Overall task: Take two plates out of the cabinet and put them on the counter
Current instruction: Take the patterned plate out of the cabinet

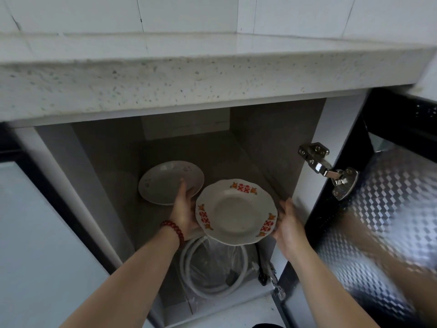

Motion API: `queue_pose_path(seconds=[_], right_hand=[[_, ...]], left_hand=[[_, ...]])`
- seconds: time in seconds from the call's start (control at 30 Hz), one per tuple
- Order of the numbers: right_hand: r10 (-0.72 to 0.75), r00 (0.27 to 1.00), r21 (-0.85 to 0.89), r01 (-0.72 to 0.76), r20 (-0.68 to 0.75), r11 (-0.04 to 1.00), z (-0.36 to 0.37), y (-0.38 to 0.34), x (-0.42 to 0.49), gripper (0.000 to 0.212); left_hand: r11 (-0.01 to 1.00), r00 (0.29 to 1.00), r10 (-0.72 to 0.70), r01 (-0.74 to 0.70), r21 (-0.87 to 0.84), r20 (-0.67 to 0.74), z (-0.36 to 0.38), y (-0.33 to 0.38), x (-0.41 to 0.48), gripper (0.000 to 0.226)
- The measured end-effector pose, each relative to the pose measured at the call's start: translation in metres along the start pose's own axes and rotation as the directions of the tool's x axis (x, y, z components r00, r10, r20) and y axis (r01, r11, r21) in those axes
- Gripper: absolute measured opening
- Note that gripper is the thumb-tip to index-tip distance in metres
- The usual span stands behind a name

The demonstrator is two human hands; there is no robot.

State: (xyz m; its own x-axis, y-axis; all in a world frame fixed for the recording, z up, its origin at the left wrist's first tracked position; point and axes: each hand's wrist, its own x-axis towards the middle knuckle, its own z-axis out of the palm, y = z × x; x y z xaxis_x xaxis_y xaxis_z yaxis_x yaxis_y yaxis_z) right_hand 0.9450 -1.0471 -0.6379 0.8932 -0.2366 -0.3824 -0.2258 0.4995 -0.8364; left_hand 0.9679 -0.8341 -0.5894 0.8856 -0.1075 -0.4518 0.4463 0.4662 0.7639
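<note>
Under-counter cabinet [272, 143], door [390, 209] swung open to the right, its inner face lined with diamond-patterned metallic sheet. Item one: decorated plate [236, 213], white, scalloped rim, red and orange motifs at three points; it is raised at the cabinet mouth, tilted slightly toward the viewer, and carried between both hands. The left hand [184, 209] holds its left rim, palm against the edge, with the fingers mostly hidden beneath and one digit pointing up across the neighbouring plate. The right hand [289, 221] holds the right rim, fingers tucked under it and thumb lifted beside the edge. Item two: plain plate [163, 183], white with faint markings, lying flat on the cabinet shelf behind and to the left, untouched as far as can be told. Speckled stone counter [212, 86] overhangs the opening. Also present are a red bead bracelet [173, 229] on the left wrist, a coiled white hose [189, 268] in clear plastic below the held plate, a chrome upper hinge [326, 166], and a tiled wall [189, 13] above.
</note>
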Motion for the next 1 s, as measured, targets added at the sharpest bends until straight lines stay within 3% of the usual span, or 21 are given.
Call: queue_pose_path(seconds=[0.27,0.37,0.43,0.6,0.73,0.9,1.0], right_hand=[[0.036,0.997,-0.044,-0.039,-0.073,0.998,0.008,-0.012,-0.012,0.055],[0.05,0.995,-0.088,-0.058,-0.085,0.994,0.015,-0.028,-0.037,0.042],[0.049,0.993,-0.112,-0.061,-0.103,0.992,0.021,-0.042,-0.057,0.03],[0.14,0.983,-0.099,-0.152,-0.119,0.983,0.033,-0.087,-0.107,0.024],[0.159,0.98,-0.133,-0.174,-0.119,0.976,0.041,-0.128,-0.147,0.027],[0.225,0.965,-0.25,-0.253,-0.134,0.935,0.052,-0.181,-0.202,0.038],[0.246,0.965,-0.336,-0.261,-0.088,0.905,0.057,-0.21,-0.242,0.054]], left_hand=[[0.997,0.996,-0.071,0.071,-0.006,-0.045,-0.001,0.012,-0.007,0.067],[0.992,0.994,-0.097,0.093,-0.082,-0.044,0.007,0.023,-0.028,0.055],[0.993,0.992,-0.116,0.114,-0.034,-0.055,0.01,0.033,-0.044,0.055],[0.974,0.97,-0.183,0.201,0.103,-0.161,0.025,0.057,-0.098,0.057],[0.965,0.951,-0.209,0.239,0.109,-0.228,0.048,0.083,-0.149,0.057],[0.984,0.968,-0.176,0.177,-0.013,-0.179,0.08,0.112,-0.222,0.063],[0.965,0.937,-0.263,0.252,-0.074,-0.231,0.09,0.121,-0.27,0.066]])
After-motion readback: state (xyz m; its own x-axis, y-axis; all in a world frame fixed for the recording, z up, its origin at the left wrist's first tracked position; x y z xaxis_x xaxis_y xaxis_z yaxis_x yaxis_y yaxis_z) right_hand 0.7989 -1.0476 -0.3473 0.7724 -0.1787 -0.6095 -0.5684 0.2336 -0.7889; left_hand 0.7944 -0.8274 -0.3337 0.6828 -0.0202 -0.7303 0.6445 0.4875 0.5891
